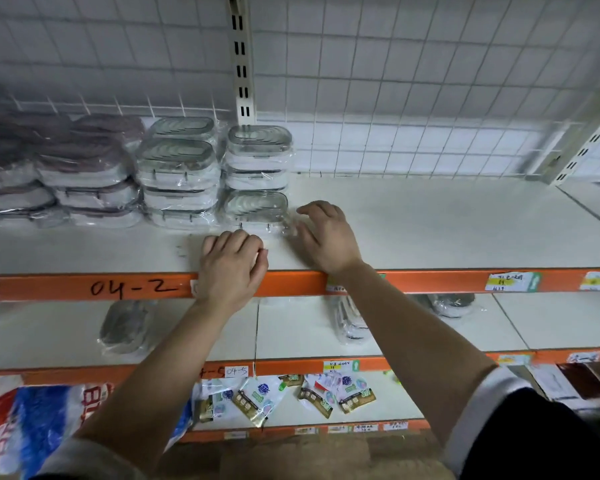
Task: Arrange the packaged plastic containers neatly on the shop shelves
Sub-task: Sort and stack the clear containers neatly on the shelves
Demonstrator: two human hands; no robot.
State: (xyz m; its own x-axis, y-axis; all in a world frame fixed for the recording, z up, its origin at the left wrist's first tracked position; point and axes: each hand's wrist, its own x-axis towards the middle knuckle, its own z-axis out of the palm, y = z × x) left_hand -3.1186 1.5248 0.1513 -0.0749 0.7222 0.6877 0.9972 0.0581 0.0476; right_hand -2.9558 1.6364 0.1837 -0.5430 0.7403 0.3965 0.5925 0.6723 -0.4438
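Orange lip of the upper shelf lies nearest, and both wrists cross it. Just past it the left hand rests on the white shelf board with its fingers loosely curled under; nothing shows in its hold. Slightly farther in and to the right, the right hand is spread and relaxed, gripping nothing, its fingertips at the loose clear wrap on the right end of a single packaged container. That container sits flat, one layer high, its long axis running left to right along the shelf front. It lies straight beyond the left hand and to the left of the right hand, so the right hand looks nearer and placed to nudge it leftward or back. Directly behind it stands a taller stack of the same clear-lidded packs, with a further stack beside that. Beyond them is the wire grid.
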